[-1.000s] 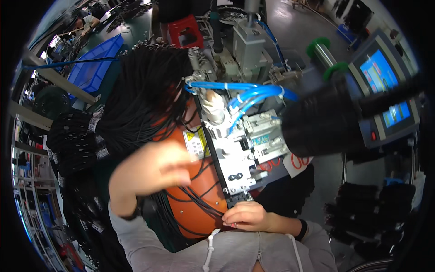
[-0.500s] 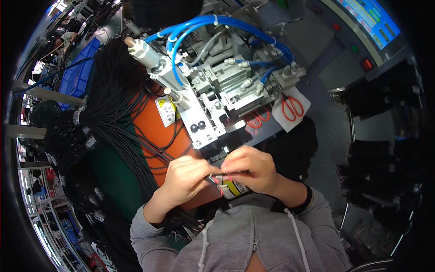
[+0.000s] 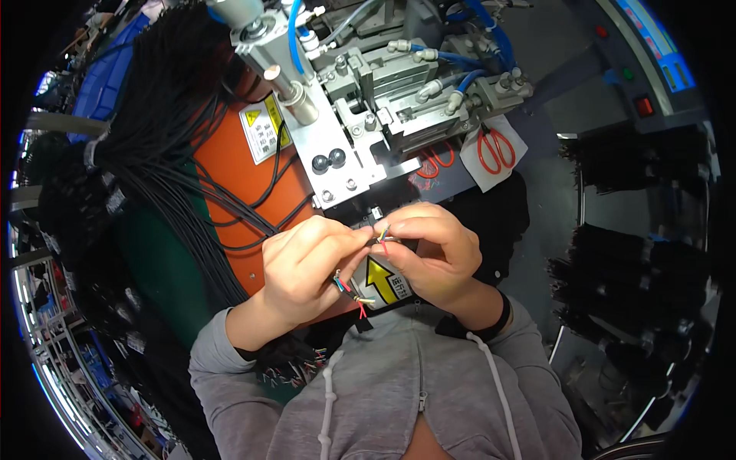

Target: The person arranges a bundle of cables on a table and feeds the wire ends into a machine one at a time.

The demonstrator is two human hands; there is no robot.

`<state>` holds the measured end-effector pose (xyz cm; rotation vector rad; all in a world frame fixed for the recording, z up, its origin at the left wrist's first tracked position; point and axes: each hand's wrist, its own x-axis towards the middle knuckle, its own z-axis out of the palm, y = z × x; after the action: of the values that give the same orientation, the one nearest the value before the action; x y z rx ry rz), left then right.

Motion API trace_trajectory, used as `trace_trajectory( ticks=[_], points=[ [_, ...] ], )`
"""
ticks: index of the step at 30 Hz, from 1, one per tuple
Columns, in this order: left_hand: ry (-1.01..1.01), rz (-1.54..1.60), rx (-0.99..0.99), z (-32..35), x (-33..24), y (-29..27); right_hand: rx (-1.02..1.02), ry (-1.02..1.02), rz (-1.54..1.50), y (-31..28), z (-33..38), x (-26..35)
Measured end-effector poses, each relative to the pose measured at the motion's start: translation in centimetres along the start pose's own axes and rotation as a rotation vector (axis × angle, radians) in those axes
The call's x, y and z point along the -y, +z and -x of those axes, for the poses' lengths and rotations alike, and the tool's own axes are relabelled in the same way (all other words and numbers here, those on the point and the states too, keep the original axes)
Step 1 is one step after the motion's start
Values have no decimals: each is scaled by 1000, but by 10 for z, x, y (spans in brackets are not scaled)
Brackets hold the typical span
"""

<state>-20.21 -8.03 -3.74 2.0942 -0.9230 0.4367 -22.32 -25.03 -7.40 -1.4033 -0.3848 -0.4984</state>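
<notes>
Clearly, both hands were close together, just in front of the metal machine (image 3: 330, 157). The left hand (image 3: 307, 261)'s grip was narrow, thumb and forefinger pinched on a black cable (image 3: 374, 241); that hold, near the end, seemed meant to keep it steady. The right hand (image 3: 437, 249)'s grip was narrow too, closed on the coloured wires (image 3: 385, 231) at the cable's tip, likely because strands so thin suited fingertips better than the palm. A second end (image 3: 347, 287) hung below the left hand, its wires splayed, probably tucked there to stay out of the way; how it was held could not be seen. Left of the machine, a bundle (image 3: 157, 157) of cables lay partly over the orange surface (image 3: 249, 264), perhaps for the left hand's easy reach. Red-handled scissors (image 3: 481, 153) lay on white paper (image 3: 487, 180) at the machine's right, apart from both hands.
</notes>
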Motion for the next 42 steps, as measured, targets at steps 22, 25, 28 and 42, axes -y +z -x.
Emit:
trace_trajectory(
  ticks=[22, 25, 28, 42],
  points=[
    [64, -237, 201, 15, 6, 3, 567, 475, 380, -32, -28, 20],
    [70, -239, 191, 19, 4, 7, 433, 584, 173, -38, -20, 8],
    [72, -248, 151, 21, 2, 10, 354, 592, 138, -37, -12, 3],
    [227, -331, 132, 23, 5, 11, 488, 951, -98, -48, -19, 0]
  ],
)
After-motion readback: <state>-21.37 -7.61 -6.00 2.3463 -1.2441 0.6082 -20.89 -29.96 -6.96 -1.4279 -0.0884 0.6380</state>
